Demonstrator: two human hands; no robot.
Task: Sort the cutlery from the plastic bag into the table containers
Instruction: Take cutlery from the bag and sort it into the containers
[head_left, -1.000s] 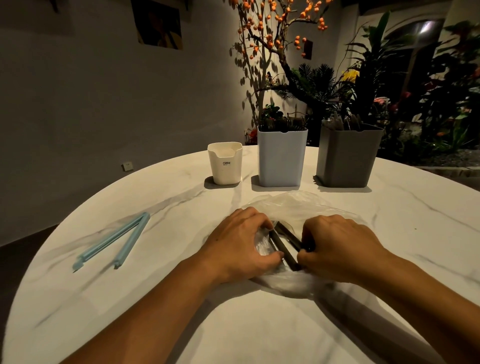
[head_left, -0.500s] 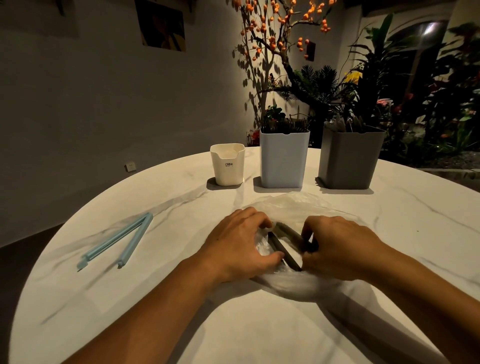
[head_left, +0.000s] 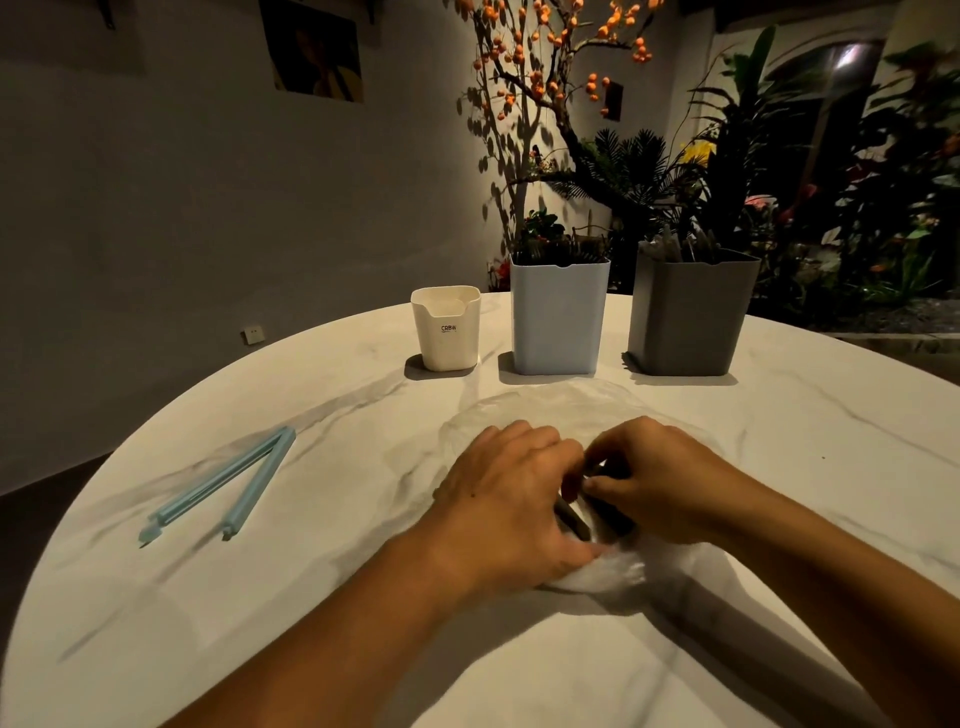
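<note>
Nearest, both hands meet over the clear plastic bag (head_left: 613, 571), which lies crumpled flat on the marble tabletop (head_left: 363, 623). The left hand (head_left: 511, 499) has its fingers curled down over the bag's left part, pinning the film, while the right hand (head_left: 657, 480) has its thumb and fingertips pinched at something dark in the gap between the two; what exactly it holds is too hidden to tell. The dark cutlery handles (head_left: 574, 519) show just below that gap, touching both hands, long axis running from about 11 o'clock to 5 o'clock, so the right hand seems better placed to draw one out toward 12 o'clock. At 9 o'clock, well apart, lies an open pale blue bag clip (head_left: 223, 488). Farther off, at 12 o'clock, stand the three containers in a row: the small cream cup (head_left: 447, 327), the light blue bin (head_left: 558, 317), the grey bin (head_left: 691, 317), with nothing between them and the bag but bare film
</note>
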